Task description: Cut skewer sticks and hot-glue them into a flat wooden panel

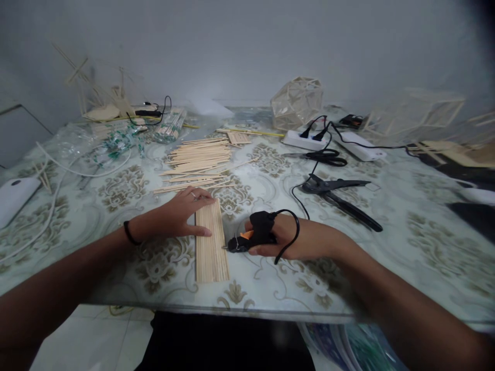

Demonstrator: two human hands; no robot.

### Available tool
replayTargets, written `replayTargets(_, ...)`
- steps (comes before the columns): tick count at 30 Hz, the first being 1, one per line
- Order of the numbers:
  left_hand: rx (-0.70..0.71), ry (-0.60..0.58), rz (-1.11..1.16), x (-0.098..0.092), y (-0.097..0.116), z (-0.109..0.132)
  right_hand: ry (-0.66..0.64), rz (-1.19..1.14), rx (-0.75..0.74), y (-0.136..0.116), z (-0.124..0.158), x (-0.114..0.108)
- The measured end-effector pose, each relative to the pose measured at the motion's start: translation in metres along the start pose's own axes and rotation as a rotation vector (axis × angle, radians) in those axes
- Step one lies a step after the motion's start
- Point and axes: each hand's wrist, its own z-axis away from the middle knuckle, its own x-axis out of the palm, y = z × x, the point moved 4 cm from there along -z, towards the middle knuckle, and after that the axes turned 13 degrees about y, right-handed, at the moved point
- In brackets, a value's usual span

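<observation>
A flat panel of wooden sticks laid side by side [212, 255] lies on the patterned tablecloth in front of me. My left hand [189, 211] rests on its upper left part, fingers stretched and thumb apart on the surface. Wrapped around a black hot glue gun [261, 229] with an orange trigger is my right hand [284, 237]. The gun's nozzle points left and is at the panel's right edge; whether it touches the wood I cannot tell. A black cord loops from the gun. Beyond the panel lies a pile of loose wooden sticks [201, 154].
Right of the gun lie black-handled cutting pliers [340, 198] and black scissors [320, 156]. Behind them sits a white power strip [305, 140] with plugs in it. Stick-built frames, including a rounded one [297, 103], stand at the back. Plastic-wrapped stick bundles [170, 124] lie back left.
</observation>
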Motion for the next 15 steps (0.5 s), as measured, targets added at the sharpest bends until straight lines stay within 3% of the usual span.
replayTargets(9, 0.006, 0.013, 0.008, 0.0013, -0.0015, 0.0006, -0.054, -0.040, 0.012, -0.0022, 0.0011, 0.0017)
replayTargets(15, 0.012, 0.011, -0.001, 0.0005, 0.0003, 0.0006, 0.005, -0.003, 0.026, 0.0006, -0.0008, 0.0005)
